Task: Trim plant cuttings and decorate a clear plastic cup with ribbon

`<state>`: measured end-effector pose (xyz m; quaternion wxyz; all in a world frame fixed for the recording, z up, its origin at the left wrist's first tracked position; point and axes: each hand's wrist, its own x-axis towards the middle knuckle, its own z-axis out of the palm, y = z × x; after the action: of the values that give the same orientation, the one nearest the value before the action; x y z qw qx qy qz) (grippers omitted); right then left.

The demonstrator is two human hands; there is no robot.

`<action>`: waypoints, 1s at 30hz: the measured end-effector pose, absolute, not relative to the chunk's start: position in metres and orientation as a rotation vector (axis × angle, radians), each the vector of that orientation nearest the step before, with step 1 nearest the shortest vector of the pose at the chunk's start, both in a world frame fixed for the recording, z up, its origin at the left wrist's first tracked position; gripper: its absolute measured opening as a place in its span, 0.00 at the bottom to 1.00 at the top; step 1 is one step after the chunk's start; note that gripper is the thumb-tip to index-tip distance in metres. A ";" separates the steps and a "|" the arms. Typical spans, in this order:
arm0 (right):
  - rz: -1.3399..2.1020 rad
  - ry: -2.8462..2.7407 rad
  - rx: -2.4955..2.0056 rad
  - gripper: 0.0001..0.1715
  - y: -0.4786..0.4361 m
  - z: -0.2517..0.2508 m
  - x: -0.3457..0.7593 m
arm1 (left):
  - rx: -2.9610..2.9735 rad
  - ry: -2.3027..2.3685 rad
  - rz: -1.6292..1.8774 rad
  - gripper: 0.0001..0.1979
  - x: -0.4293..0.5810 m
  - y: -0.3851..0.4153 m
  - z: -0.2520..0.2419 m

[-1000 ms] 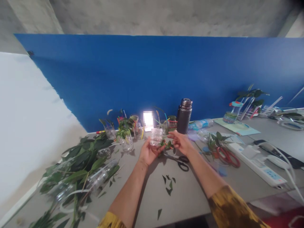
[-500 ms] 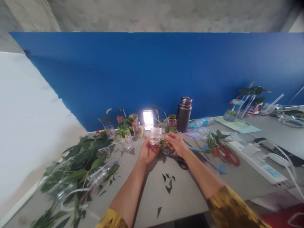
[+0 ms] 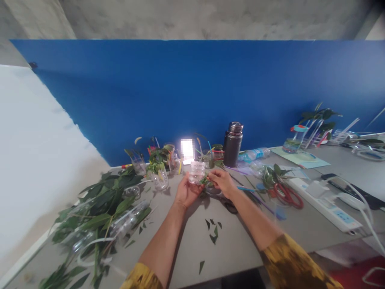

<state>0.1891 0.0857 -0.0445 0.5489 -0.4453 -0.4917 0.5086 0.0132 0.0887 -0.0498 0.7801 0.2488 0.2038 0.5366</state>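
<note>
Past the cut leaf scraps on the worktop, the left hand wraps its fingers around a clear cup, held just above the surface. The cup stands upright, long axis vertical, mouth up. The right hand pinches a leafy sprig just beside the cup, lying roughly level and pointing toward it. This looks like fitting sprig to cup, which calls for tipping the stem end down over the mouth. A dark flask stands beyond.

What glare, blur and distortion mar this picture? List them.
Head view: a blown-out, pixelated white patch glares behind the clear cup in the left hand; the right hand beside it looks soft; the yellow sleeve is smeared; the blue partition slants from wide-angle distortion; soft shadows lie on the table.
</note>
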 end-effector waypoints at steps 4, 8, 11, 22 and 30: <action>1.126 -1.043 -1.018 0.27 0.089 -0.041 0.200 | 0.516 0.473 1.246 0.13 0.007 0.094 -0.048; 1.190 -1.000 -0.916 0.30 0.089 -0.028 0.225 | 0.426 0.450 1.281 0.17 -0.002 0.097 -0.044; 1.354 -1.080 -0.738 0.29 0.081 -0.022 0.234 | 0.428 0.416 1.226 0.20 -0.001 0.094 -0.044; 1.097 -1.867 -1.098 0.20 0.047 0.005 0.188 | 0.521 0.428 1.324 0.17 0.008 0.092 -0.047; 1.061 -1.437 -1.232 0.14 0.064 -0.015 0.174 | 0.530 0.446 1.353 0.12 0.009 0.090 -0.039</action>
<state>0.1738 0.0640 -0.0151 0.4670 -0.5019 -0.5858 0.4323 0.0091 0.0896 -0.0389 0.7249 0.2401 0.2021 0.6132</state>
